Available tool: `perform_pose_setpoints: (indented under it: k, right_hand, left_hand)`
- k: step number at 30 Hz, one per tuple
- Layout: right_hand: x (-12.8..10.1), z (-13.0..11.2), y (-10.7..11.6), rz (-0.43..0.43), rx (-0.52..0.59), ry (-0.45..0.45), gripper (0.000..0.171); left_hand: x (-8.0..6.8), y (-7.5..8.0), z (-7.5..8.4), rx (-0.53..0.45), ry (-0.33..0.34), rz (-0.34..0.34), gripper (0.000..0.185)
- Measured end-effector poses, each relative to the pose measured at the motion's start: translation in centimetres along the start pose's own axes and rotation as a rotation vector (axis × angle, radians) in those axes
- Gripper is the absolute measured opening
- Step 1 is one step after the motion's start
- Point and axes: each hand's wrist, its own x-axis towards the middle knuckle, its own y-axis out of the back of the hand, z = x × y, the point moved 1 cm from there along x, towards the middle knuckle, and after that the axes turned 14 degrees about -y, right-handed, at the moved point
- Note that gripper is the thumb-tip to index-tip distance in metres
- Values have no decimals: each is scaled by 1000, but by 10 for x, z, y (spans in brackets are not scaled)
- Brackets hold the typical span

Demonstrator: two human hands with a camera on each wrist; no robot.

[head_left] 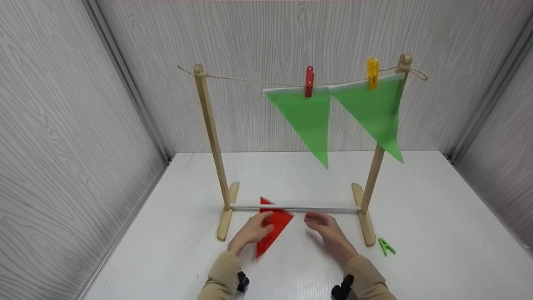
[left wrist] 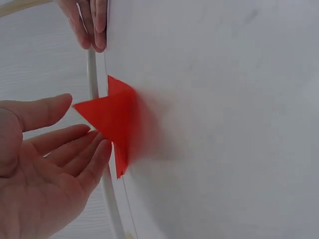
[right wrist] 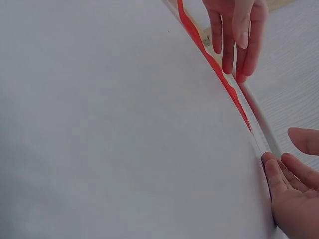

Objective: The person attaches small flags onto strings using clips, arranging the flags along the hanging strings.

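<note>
A red triangular pennant (head_left: 278, 222) with a pale edge lies on the white table, partly under the stand's lower bar. My left hand (head_left: 251, 230) is over it, thumb and fingers apart; in the left wrist view the fingertips of this hand (left wrist: 60, 169) reach the edge of the pennant (left wrist: 112, 117), which looks bent. To the right of the pennant, my right hand (head_left: 331, 234) hovers near the bar with relaxed fingers. Seen from the right wrist, that hand (right wrist: 299, 196) grips nothing, and the pennant (right wrist: 219, 72) appears as a thin red strip.
A wooden stand (head_left: 212, 133) with a white lower bar (head_left: 320, 208) carries a string (head_left: 245, 80). From it hang two green pennants (head_left: 308, 116), clipped by a red clothespin (head_left: 309, 81) and a yellow clothespin (head_left: 372, 73). A green clothespin (head_left: 386, 246) lies right of the stand's foot.
</note>
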Motion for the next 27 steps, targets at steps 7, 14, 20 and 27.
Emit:
perform_pose_setpoints:
  k: [7, 14, 20, 27]
  right_hand:
    - [-1, 0, 1, -9, -8, -1, 51]
    - [-2, -2, 0, -15, 9, -9, 51]
    - [-2, -1, -1, -10, 24, -24, 51]
    - [0, 1, -1, 2, 15, -34, 51]
  left_hand:
    - [0, 4, -4, 129, 34, -91, 57]
    - [0, 2, -7, 200, 7, -131, 65]
    - [0, 0, -6, 244, -44, -130, 65]
    - [2, -4, -4, 266, -73, -166, 67]
